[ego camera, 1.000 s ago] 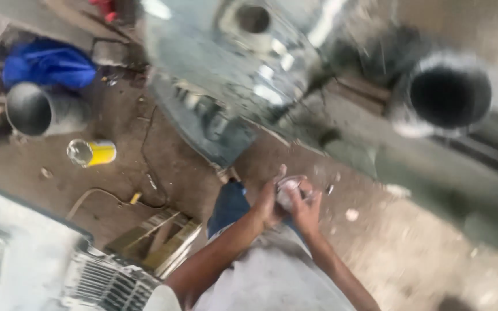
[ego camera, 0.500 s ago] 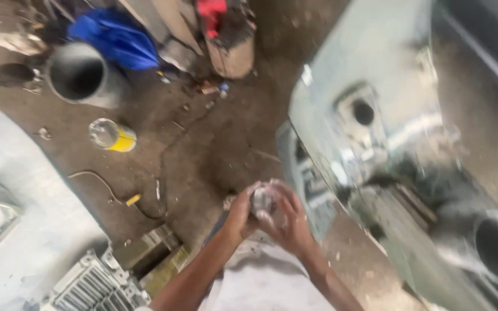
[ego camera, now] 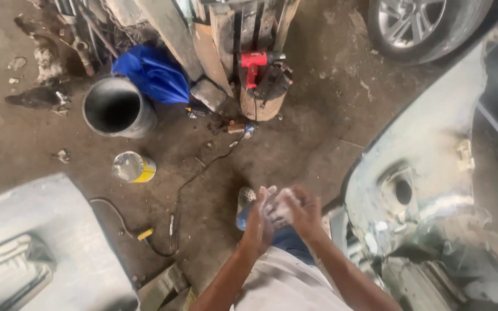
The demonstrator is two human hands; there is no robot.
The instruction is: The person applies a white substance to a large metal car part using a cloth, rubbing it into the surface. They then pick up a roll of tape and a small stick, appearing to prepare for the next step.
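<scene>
Above a dirt floor (ego camera: 318, 155), a pale lump (ego camera: 282, 208) is grasped between left hand (ego camera: 259, 222) and right hand (ego camera: 302, 212); a grey bucket (ego camera: 116, 107) and car panel (ego camera: 433, 173) are seen nearby.

Your single head camera looks steeply down from standing height at the workshop floor (ego camera: 318, 150), your forearms entering from the bottom edge, a grey car body panel (ego camera: 433, 161) close at your right
</scene>
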